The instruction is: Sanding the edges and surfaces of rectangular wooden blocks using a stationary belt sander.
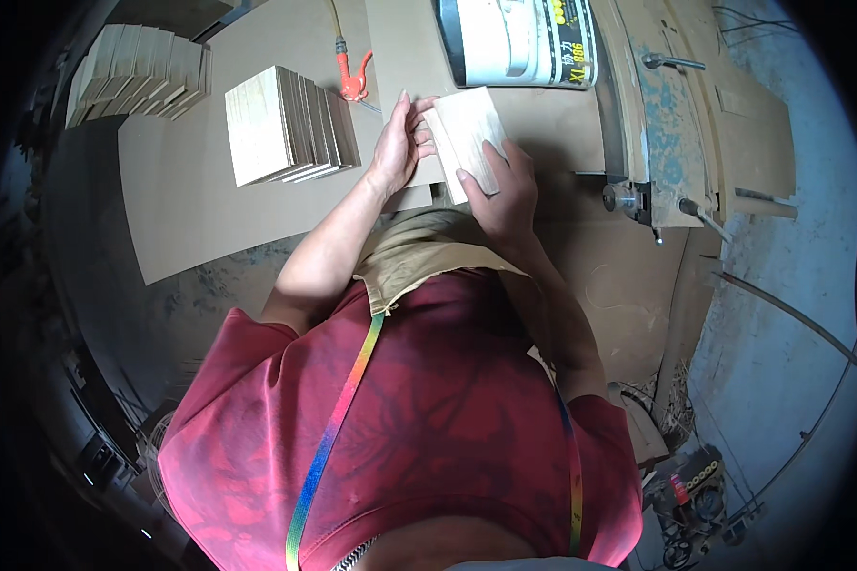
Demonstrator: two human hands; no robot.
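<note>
A pale rectangular wooden board (468, 128) is tilted in front of me at the table's near edge. My right hand (507, 195) grips its lower right side, thumb and fingers lying on the face. A strip along its left side may be a second board or the thick edge; I cannot tell which. At that left side is my left hand (400, 152), palm turned toward the board, fingers apart and fingertips reaching its edge. Left of this hand, a row of similar boards (257, 124) stands packed together on the table.
More boards (143, 67) are stacked at the far left. An orange air blow gun (352, 76) on a hose lies behind the row. A large white and black container (524, 48) stands at the back. Metal clamp handles (671, 62) stick out of the worn machine (671, 143) on the right.
</note>
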